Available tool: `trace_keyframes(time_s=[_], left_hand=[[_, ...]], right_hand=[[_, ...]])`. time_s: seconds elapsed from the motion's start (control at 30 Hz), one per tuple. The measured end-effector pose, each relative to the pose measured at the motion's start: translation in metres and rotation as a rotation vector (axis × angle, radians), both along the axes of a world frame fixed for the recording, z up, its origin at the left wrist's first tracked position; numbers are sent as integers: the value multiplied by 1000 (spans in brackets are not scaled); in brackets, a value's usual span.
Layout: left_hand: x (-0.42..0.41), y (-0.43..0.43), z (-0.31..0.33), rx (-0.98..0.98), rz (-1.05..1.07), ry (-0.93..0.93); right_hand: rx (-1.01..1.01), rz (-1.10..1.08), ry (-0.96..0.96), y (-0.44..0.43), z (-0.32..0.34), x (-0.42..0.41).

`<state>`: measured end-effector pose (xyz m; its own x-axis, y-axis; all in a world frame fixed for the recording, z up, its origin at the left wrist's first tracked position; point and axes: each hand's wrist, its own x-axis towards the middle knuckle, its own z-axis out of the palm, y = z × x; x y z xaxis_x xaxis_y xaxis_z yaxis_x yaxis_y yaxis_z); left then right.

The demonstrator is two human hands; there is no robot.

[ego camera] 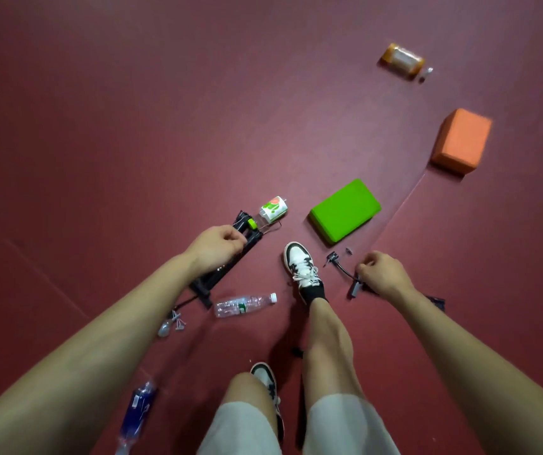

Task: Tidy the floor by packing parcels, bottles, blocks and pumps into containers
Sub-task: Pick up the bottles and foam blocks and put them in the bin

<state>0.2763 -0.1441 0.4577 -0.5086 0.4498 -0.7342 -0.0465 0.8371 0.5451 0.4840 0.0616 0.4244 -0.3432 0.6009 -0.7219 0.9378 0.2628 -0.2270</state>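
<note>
My left hand (216, 246) is closed around a long black pump (227, 264) with a green part near its far end, lying on the red floor. My right hand (383, 274) grips a smaller black pump (355, 287) whose thin hose (340, 267) trails toward my foot. A clear plastic bottle (245, 304) lies between my arms. A blue bottle (138, 412) lies near the bottom left. A green block (345, 210) and an orange block (462, 141) sit farther off to the right.
A green and white paper cup (273, 209) lies beyond the long pump. An orange-capped jar (403, 60) lies at the far right. Small metal pump needles (173, 323) lie by my left forearm. My feet (303, 269) stand between the two pumps.
</note>
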Motion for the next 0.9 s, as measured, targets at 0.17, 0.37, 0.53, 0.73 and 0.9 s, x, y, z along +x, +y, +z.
trace_keyframes(time_s=[0.17, 0.37, 0.53, 0.73, 0.9], left_hand=[[-52, 47, -133, -16, 18, 91], [-85, 97, -302, -27, -81, 233], [-79, 122, -400, -83, -287, 352], [-78, 143, -467, -94, -371, 440], [-80, 149, -494, -153, -352, 438]], right_hand=[[36, -140, 71, 52, -121, -47], [48, -439, 115, 101, -273, -78], [76, -710, 126, 115, -376, -86], [50, -1109, 309, 127, -450, -76], [-107, -1318, 594, 123, -481, -66]])
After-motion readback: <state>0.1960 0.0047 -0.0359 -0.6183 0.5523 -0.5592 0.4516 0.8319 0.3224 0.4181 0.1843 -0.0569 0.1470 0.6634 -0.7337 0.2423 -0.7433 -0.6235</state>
